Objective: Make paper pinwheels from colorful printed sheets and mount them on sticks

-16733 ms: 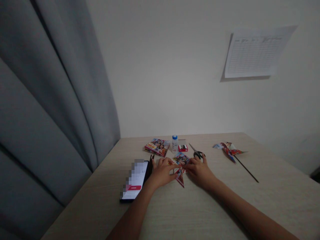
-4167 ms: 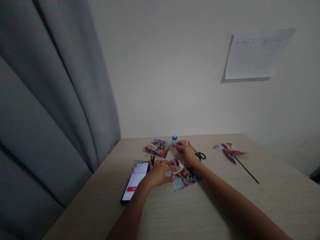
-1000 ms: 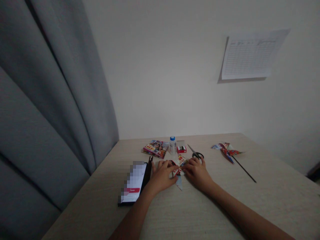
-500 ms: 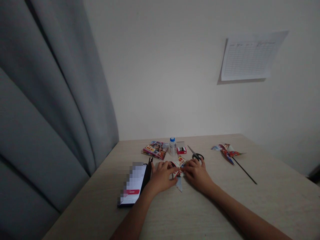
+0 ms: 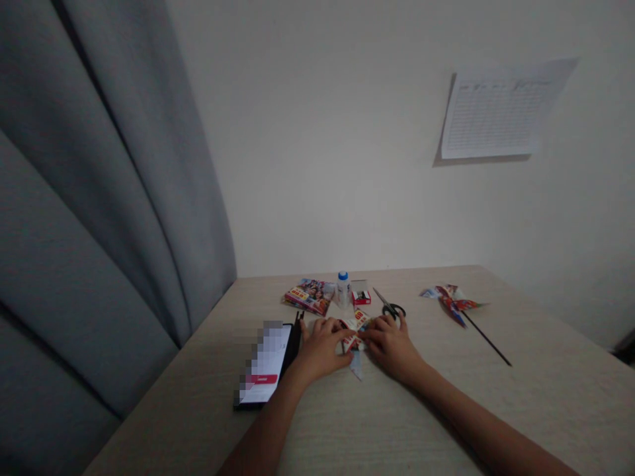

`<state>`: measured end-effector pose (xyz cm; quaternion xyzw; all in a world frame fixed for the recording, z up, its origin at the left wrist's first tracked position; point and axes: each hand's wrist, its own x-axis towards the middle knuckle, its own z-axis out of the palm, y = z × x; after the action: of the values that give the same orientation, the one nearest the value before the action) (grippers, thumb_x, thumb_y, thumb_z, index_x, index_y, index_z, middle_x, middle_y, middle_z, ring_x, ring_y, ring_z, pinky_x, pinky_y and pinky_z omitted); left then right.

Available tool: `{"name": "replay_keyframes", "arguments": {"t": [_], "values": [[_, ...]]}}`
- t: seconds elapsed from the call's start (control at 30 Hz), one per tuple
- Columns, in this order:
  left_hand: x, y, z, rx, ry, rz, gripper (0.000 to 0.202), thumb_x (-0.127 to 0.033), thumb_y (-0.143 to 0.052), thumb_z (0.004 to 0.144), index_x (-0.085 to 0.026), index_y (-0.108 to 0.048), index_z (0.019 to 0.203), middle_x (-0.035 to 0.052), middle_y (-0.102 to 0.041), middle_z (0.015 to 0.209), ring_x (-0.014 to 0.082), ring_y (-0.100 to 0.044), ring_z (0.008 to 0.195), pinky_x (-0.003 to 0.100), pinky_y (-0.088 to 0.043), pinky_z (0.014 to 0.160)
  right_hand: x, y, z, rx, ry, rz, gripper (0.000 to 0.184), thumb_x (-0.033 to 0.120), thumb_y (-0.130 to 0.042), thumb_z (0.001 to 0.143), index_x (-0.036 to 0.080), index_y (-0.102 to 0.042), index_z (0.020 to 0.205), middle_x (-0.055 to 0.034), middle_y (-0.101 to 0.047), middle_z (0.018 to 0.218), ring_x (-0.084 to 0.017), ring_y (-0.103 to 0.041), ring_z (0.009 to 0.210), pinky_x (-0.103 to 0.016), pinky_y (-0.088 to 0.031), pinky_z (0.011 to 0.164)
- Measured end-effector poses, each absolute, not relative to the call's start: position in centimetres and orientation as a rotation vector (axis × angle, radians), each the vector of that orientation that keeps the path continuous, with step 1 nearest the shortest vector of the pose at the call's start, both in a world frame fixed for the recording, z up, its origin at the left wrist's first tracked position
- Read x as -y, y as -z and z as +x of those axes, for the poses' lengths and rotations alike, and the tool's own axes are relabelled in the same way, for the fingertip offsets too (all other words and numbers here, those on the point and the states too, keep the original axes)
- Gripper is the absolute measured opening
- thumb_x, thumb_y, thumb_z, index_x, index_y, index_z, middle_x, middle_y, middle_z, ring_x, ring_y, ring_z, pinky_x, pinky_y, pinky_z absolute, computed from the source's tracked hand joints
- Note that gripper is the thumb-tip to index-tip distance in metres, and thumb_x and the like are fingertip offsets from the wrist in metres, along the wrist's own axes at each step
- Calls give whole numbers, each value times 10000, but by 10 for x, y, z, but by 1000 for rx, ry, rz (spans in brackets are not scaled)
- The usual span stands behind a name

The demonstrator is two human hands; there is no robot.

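A colourful paper pinwheel [image 5: 355,324] lies on the table between my hands, one pale blade pointing toward me. My left hand [image 5: 322,350] holds its left side, fingers bent and their tips on the paper near the centre. From the right, my right hand [image 5: 389,340] has its fingertips pressed on the same paper close to the middle. Both hands cover part of the pinwheel. Scissors [image 5: 391,309] with black handles rest just beyond my right fingers.
A phone [image 5: 265,367] and dark sticks [image 5: 296,330] lie left of my left hand. Folded printed papers [image 5: 310,296], a blue-capped glue bottle [image 5: 342,289] and a small red box [image 5: 362,297] stand behind. A finished pinwheel [image 5: 451,304] on a black stick lies right.
Both hands stay on the paper pinwheel with hardly any movement. The view has shifted very slightly.
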<state>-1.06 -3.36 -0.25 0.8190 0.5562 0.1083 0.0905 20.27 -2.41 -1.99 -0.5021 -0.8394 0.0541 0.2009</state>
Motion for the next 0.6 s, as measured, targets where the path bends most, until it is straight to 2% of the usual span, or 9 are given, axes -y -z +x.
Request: {"name": "replay_keyframes", "arguments": {"t": [0.17, 0.43, 0.6], "values": [[36, 0, -9, -1669, -308, 2436, 468, -494, -631, 803, -482, -577, 1268, 22, -555, 1292, 345, -402, 1283, 764, 10, 1084, 25, 19, 203, 2355, -139, -1389, 287, 323, -482, 953, 372, -696, 1139, -39, -667, 1133, -254, -488, 1155, -605, -65, 1134], [35, -5, -7, -1650, -280, 2472, 496, -484, -651, 772, -447, -584, 1262, 31, -544, 1293, 347, -406, 1289, 741, -15, 1102, 25, 14, 204, 2423, -57, -1357, 300, 373, -555, 893, 391, -685, 1162, -43, -655, 1095, -292, -457, 1190, -646, 10, 1116], [36, -3, -7, -1685, -307, 2455, 528, -498, -656, 762, -419, -568, 1276, 28, -549, 1298, 335, -396, 1299, 710, -7, 1123, 23, 13, 203, 2439, -65, -1356, 271, 391, -549, 897, 353, -701, 1118, -51, -654, 1089, -288, -473, 1170, -651, 16, 1114]]}}
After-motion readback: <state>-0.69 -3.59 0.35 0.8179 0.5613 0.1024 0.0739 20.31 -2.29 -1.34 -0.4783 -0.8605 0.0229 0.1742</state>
